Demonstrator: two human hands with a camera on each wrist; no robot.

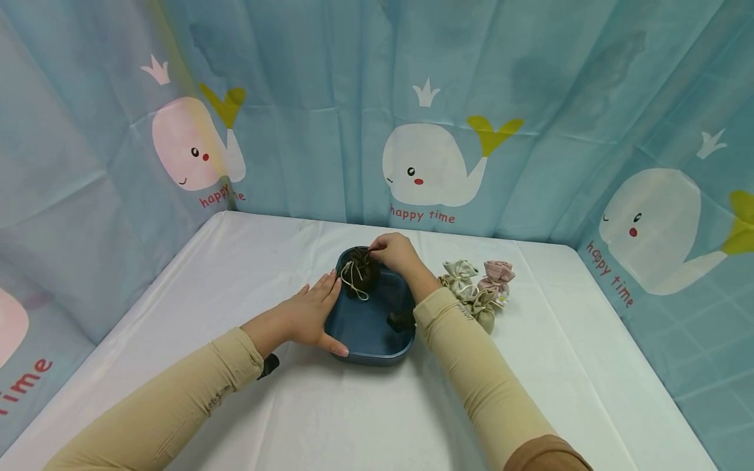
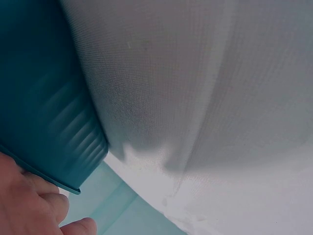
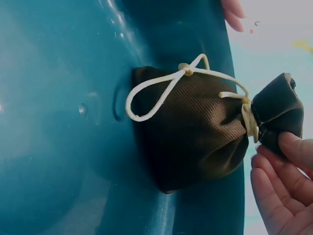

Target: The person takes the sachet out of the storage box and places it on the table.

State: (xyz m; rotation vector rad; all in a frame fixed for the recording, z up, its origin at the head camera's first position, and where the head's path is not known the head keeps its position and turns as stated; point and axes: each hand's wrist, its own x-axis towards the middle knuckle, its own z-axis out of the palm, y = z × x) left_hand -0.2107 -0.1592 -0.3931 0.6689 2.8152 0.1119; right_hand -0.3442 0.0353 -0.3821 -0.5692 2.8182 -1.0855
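Note:
A dark brown drawstring pouch stands inside the far left end of a blue tub. My right hand pinches the gathered top of this pouch between thumb and fingers. Up close in the right wrist view, the pouch has a cream cord tied round its neck, with a loop and a bead hanging over its side. My left hand rests along the tub's left rim, fingers stretched out and thumb spread towards the near corner. In the left wrist view, part of that hand shows at the rim.
Right of the tub, several small cloth pouches stand clustered: a pale patterned one, a pink one and an olive one, with a white flower among them. A white cloth covers the table; a blue whale-print curtain hangs behind.

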